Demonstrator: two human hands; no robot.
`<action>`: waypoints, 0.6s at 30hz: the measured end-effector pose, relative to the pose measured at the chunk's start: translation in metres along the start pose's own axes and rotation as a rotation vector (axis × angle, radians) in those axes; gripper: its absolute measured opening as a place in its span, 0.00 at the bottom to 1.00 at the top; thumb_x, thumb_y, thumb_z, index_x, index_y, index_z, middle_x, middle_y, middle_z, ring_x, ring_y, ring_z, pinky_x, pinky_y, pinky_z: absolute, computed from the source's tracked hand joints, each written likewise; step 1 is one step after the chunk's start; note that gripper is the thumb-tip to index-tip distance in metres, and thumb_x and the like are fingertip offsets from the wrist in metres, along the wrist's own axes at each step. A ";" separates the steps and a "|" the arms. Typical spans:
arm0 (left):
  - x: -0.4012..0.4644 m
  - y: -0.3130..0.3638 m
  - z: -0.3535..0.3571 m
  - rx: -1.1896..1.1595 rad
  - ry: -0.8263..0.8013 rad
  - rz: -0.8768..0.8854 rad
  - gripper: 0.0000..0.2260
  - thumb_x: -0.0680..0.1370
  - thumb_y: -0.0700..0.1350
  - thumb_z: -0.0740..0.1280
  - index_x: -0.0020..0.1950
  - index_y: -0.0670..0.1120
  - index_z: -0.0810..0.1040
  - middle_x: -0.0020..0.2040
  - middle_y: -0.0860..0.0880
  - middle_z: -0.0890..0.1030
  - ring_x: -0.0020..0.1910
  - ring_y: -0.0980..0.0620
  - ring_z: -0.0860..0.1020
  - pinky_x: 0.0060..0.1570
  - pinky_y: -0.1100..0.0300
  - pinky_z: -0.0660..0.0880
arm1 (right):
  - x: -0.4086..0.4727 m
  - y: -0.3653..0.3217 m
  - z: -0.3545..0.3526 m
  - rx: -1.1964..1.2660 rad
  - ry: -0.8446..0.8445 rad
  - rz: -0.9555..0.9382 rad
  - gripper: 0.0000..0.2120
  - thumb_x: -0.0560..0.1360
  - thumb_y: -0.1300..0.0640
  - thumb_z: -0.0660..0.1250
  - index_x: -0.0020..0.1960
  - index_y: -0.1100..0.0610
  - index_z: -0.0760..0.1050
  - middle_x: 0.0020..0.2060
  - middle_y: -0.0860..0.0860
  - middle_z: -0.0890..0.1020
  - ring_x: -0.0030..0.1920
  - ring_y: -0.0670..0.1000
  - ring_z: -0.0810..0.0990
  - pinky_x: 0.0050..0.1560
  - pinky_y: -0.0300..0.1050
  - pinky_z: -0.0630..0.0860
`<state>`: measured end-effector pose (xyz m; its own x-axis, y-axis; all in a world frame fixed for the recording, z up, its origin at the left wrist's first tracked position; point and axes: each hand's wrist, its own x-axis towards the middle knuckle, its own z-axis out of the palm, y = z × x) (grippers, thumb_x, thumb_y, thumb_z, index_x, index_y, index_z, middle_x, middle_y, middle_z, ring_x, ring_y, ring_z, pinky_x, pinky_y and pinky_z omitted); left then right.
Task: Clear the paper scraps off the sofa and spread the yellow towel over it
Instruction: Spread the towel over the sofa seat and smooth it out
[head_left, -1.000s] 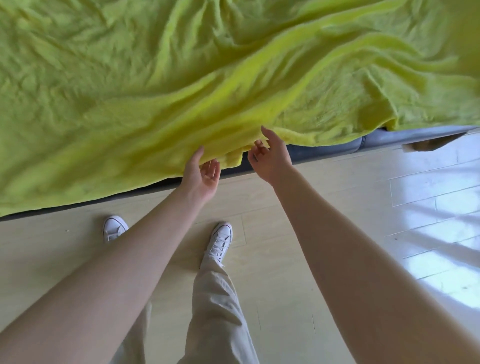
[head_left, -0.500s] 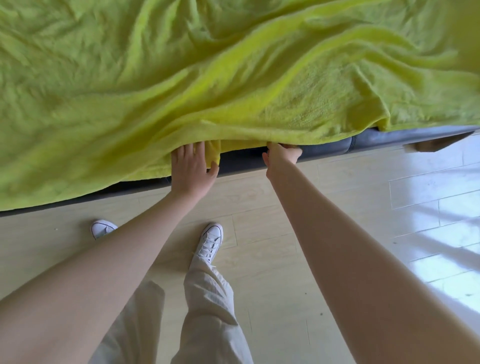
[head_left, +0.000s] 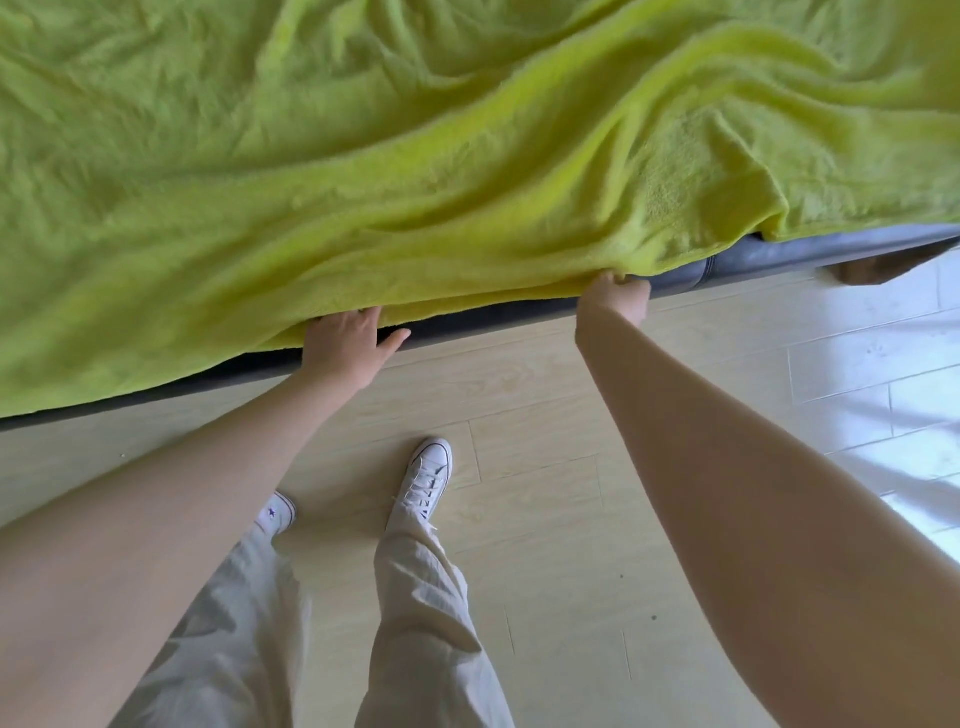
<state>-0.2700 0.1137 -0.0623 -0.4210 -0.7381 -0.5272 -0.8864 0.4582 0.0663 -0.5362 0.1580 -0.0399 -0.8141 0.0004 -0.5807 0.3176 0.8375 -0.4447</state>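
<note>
pale wood floor (head_left: 545, 519), sunlit patch at right

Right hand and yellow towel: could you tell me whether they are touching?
Touching. The head view shows the right hand with its fingers curled onto the yellow towel hem.

sofa (head_left: 789, 257): mostly hidden under yellow towel (head_left: 415, 156), only front strip seen | towel: cut by edges at 9, 12 and 3 o'clock | left hand (head_left: 345, 345) and right hand (head_left: 618, 299): fingertips hidden under towel hem | left shoe (head_left: 278, 512): partly behind forearm

Bare forearms; beige trousers (head_left: 415, 623); white lace-up sneakers (head_left: 427, 480).
</note>
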 end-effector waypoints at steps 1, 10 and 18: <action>-0.001 0.001 -0.001 0.006 -0.006 -0.005 0.24 0.80 0.62 0.52 0.52 0.42 0.73 0.30 0.49 0.70 0.32 0.47 0.71 0.28 0.59 0.63 | 0.000 0.003 0.001 -0.037 -0.099 -0.010 0.07 0.78 0.59 0.57 0.53 0.59 0.71 0.44 0.53 0.74 0.40 0.52 0.75 0.38 0.44 0.72; -0.019 -0.003 0.005 -0.050 0.123 -0.073 0.18 0.81 0.55 0.57 0.50 0.40 0.74 0.35 0.45 0.73 0.36 0.45 0.75 0.35 0.56 0.67 | -0.013 0.019 0.000 0.024 -0.219 -0.029 0.08 0.74 0.62 0.60 0.52 0.58 0.66 0.41 0.52 0.73 0.36 0.49 0.72 0.34 0.41 0.70; -0.032 0.007 0.005 -1.014 0.338 -0.190 0.10 0.74 0.38 0.68 0.54 0.43 0.71 0.53 0.46 0.77 0.50 0.49 0.77 0.53 0.54 0.74 | -0.029 0.004 0.002 0.712 -0.708 0.309 0.03 0.76 0.58 0.64 0.45 0.57 0.71 0.43 0.52 0.78 0.49 0.52 0.79 0.58 0.48 0.76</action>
<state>-0.2615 0.1427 -0.0496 -0.1539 -0.9231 -0.3524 -0.6236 -0.1859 0.7593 -0.5110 0.1601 -0.0260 -0.2518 -0.3528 -0.9012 0.8627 0.3402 -0.3742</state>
